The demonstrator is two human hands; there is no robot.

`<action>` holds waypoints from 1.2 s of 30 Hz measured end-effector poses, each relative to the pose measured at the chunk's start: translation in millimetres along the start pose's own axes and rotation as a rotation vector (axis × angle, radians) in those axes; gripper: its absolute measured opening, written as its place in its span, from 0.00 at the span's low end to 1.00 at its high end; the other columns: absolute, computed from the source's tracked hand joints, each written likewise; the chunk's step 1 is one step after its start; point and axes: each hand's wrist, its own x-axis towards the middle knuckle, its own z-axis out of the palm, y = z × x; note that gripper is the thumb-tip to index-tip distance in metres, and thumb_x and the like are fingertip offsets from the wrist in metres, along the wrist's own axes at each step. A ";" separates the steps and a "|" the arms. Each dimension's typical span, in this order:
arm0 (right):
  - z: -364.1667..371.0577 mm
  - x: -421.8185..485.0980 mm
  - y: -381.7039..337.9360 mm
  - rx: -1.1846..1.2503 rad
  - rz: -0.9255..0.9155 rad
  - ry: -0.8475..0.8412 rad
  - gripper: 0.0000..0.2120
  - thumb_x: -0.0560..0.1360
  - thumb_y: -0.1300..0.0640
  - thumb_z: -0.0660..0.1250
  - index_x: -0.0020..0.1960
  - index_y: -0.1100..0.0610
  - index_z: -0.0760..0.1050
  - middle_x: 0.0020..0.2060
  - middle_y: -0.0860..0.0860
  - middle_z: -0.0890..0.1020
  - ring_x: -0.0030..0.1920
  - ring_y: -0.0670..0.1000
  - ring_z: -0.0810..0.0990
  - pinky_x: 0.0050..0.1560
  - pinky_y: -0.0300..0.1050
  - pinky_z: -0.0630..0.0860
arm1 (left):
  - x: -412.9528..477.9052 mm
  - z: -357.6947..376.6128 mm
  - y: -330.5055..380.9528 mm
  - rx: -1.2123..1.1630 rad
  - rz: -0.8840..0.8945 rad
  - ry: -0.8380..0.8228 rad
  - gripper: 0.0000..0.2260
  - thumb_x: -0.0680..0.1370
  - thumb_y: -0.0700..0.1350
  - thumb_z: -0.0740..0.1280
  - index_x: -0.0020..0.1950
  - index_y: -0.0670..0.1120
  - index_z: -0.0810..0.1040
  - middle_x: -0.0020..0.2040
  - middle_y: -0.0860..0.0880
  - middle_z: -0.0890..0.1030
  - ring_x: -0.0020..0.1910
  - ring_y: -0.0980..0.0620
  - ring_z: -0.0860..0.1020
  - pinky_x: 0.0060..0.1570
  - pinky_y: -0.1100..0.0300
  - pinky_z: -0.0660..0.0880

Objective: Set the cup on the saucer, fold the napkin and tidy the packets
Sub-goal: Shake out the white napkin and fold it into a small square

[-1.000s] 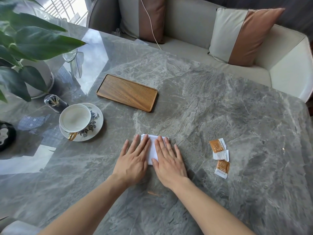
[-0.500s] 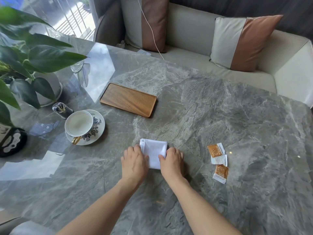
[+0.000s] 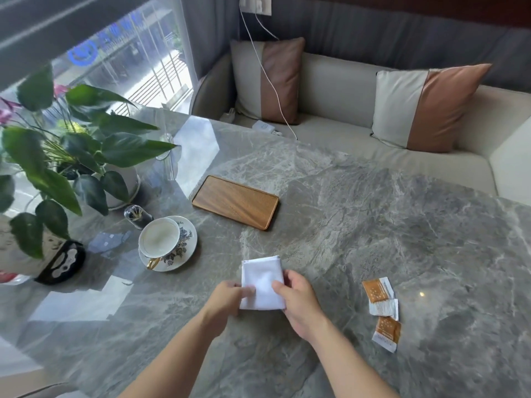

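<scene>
A folded white napkin (image 3: 262, 278) lies on the grey marble table (image 3: 359, 225) in front of me. My left hand (image 3: 227, 297) pinches its near left edge and my right hand (image 3: 298, 303) pinches its near right edge. A white cup (image 3: 159, 237) with a gold handle stands on a flowered saucer (image 3: 186, 248) to the left. Three orange-and-white packets (image 3: 382, 308) lie loosely scattered to the right of my right hand.
A wooden tray (image 3: 235, 201) lies beyond the napkin. A potted plant (image 3: 71, 156), a small glass dome (image 3: 137, 216) and a black object (image 3: 61, 265) crowd the left side. A sofa with cushions (image 3: 425, 107) runs behind the table.
My hands went from pressing flat on the napkin to gripping its near edges with fingers curled. The camera view has lifted, showing more of the sofa and window.
</scene>
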 end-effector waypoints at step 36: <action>227.6 15.5 80.9 -0.735 0.061 0.134 0.10 0.78 0.53 0.65 0.45 0.60 0.75 0.39 0.57 0.85 0.42 0.58 0.84 0.44 0.52 0.79 | -6.2 -235.1 -84.7 0.350 0.318 0.387 0.04 0.80 0.42 0.67 0.51 0.45 0.81 0.44 0.47 0.82 0.43 0.44 0.79 0.43 0.49 0.74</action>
